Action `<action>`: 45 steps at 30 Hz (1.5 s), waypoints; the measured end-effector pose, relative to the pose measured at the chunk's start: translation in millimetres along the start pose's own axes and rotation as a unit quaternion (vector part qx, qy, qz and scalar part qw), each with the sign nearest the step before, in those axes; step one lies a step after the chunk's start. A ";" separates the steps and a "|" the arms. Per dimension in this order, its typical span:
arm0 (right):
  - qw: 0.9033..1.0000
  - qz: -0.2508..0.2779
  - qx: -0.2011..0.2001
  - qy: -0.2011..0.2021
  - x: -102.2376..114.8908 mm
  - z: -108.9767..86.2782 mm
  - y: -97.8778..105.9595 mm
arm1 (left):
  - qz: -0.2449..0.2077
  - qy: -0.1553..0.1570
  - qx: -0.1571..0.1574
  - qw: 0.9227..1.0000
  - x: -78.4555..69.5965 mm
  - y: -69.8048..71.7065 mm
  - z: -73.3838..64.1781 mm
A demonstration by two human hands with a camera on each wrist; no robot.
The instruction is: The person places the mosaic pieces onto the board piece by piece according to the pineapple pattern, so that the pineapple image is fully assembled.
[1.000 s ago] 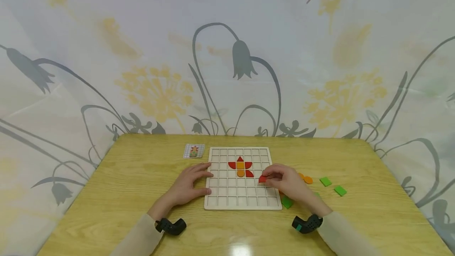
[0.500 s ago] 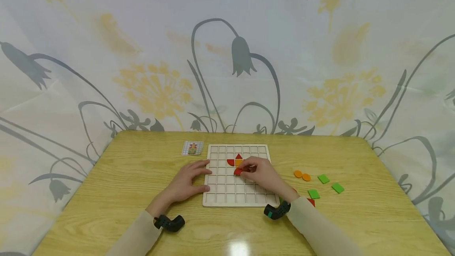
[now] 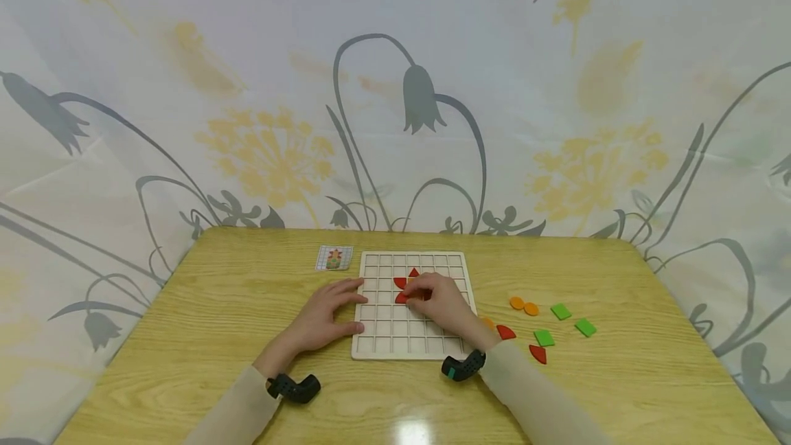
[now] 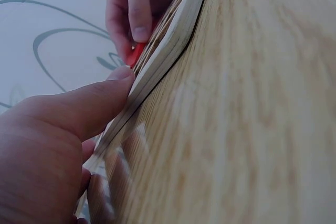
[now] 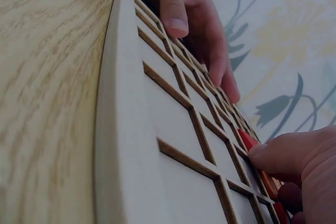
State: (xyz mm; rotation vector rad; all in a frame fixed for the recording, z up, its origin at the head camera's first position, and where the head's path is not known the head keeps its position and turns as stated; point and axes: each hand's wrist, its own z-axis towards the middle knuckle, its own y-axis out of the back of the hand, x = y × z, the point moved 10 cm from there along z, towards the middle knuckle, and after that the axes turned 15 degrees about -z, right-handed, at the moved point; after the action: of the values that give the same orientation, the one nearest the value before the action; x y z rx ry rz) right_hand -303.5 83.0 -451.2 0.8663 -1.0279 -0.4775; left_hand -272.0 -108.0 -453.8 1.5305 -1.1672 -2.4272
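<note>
A pale wooden grid board (image 3: 383,345) lies flat on the table. My left hand (image 3: 324,314) rests at its left edge, fingers spread and thumb tip on the rim. Over the middle of the board, my right hand (image 3: 441,302) pinches a red quarter-circle tile (image 3: 402,298) between thumb and fingers. That tile is right at a grid square, also visible as a red tile (image 5: 247,139) by the thumb in the right wrist view. Just beyond are a red triangle tile (image 3: 414,272) and another red quarter-circle tile (image 3: 400,283). My right fingers hide other tiles there.
A small picture card (image 3: 334,257) lies past the board's left corner. Right of the board are orange round tiles (image 3: 531,309), several green square tiles (image 3: 561,311) and red quarter-circle tiles (image 3: 538,354). A printed cloth (image 3: 395,122) hangs behind the table (image 3: 247,253).
My right hand has carried the red quarter-circle tile leftward from the board's right side to its middle, shifting slightly left in the last half second. The left hand keeps its place.
</note>
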 end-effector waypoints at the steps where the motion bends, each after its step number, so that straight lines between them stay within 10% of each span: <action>1: 1.000 -0.003 -0.003 0.001 0.2 -0.6 -0.3 | 0.000 0.001 0.000 1.000 0.5 -0.3 -0.1; 37: 0.995 -0.065 -0.050 0.052 13.5 -5.1 1.4 | 0.001 -0.001 -0.003 1.000 -0.3 -0.1 0.0; 45: 0.999 0.002 -0.042 0.030 5.5 -4.4 6.5 | 0.003 -0.001 -0.002 1.000 0.2 -0.1 0.9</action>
State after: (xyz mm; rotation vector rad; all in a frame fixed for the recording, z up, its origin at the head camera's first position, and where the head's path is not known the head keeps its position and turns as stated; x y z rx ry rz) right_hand -297.4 84.6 -444.0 0.7997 -0.9481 -0.4854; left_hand -272.8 -107.5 -453.9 1.5225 -1.1644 -2.4268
